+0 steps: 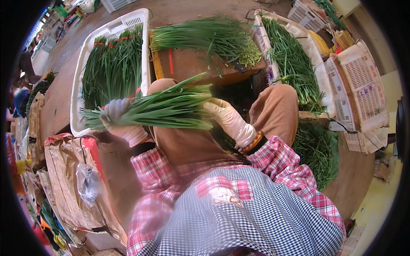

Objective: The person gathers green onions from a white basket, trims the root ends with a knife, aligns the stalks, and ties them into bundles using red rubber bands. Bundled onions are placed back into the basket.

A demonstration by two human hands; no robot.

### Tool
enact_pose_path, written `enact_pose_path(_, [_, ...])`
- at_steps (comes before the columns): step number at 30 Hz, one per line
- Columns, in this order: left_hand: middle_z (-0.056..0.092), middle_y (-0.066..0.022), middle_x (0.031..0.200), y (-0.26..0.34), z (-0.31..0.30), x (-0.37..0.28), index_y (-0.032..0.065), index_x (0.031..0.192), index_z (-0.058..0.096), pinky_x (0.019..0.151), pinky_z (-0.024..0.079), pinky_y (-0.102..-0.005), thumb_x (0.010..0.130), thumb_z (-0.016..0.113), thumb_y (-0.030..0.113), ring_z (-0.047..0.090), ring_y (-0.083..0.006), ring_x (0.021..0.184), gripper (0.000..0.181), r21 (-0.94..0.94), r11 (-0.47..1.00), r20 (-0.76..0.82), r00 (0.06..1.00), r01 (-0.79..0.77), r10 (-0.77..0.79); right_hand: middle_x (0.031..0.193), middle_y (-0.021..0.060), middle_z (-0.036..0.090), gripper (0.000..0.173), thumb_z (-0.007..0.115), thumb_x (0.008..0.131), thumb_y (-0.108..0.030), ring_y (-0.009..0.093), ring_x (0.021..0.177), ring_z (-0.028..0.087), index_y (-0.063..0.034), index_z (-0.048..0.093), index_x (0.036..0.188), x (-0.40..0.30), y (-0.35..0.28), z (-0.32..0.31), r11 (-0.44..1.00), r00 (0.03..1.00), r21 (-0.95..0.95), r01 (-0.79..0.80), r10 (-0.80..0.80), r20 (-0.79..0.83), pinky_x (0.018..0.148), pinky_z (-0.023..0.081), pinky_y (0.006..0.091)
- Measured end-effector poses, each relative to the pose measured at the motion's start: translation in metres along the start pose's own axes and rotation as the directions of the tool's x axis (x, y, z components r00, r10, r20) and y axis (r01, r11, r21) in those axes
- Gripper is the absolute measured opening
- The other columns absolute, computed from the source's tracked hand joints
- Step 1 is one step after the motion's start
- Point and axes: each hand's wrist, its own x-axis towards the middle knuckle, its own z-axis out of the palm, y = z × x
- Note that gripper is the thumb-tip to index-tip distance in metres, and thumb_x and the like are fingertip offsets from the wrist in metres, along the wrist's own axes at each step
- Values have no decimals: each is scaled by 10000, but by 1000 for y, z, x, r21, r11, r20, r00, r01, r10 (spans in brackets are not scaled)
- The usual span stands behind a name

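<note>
Across my lap lies a loose bunch of long green garlic chives point(166, 107), leaf tips to the left and pale stem ends to the right. My left hand point(120, 118), in a striped knit glove, is closed around its leafy part. My right hand point(229, 118), in a pale glove, has its bent fingers against the stem ends; whether they pinch any stems is hidden. A larger heap of chives point(201, 33) lies ahead on a brown board point(185, 62). Beside the trimmed stem bits point(251, 54) there is a dark-handled knife point(238, 65).
At left, a white plastic crate point(75, 105) holds chive bundles point(112, 67) tied with red bands. Another white crate point(323, 86) of chives point(291, 64) stands right. Loose greens point(315, 153) lie beside my right knee. More crates point(363, 86) and a tan bag point(73, 185) flank me.
</note>
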Motion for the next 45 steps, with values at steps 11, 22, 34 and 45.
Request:
enact_pose_path(11, [414,69,611,-1,-3,4,162,667,442,577,332,-268,819,627,220,402,-72,493,246,92,996,76,997,2,-9,848,46,668,159,648,896,-221,129,769,640,-69,637,940,-5,-12,-102,918,863,-219,331,-388,-323,719,532,268])
enact_pose_path(22, [451,56,661,-7,-5,4,132,753,492,750,395,-296,774,724,263,480,-88,635,267,-47,998,-180,983,30,-38,791,5,582,139,666,874,-162,93,722,507,-32,615,881,-3,9,-33,690,890,-624,366,-455,19,681,425,231])
enact_pose_path(34, [440,66,620,-16,6,0,112,744,547,581,352,-249,864,664,245,422,-63,536,214,407,911,-266,947,-60,181,785,-9,618,155,650,894,-216,58,703,517,-66,622,868,-15,1,-66,810,885,-501,305,-435,-165,681,436,206])
enact_pose_path(45, [488,-38,776,-6,-2,0,59,931,476,661,497,-310,856,640,434,470,-164,616,416,654,746,-309,856,-125,414,925,92,641,190,665,804,-117,251,857,622,-76,660,990,-20,-38,-54,180,799,-923,341,-572,184,757,497,320])
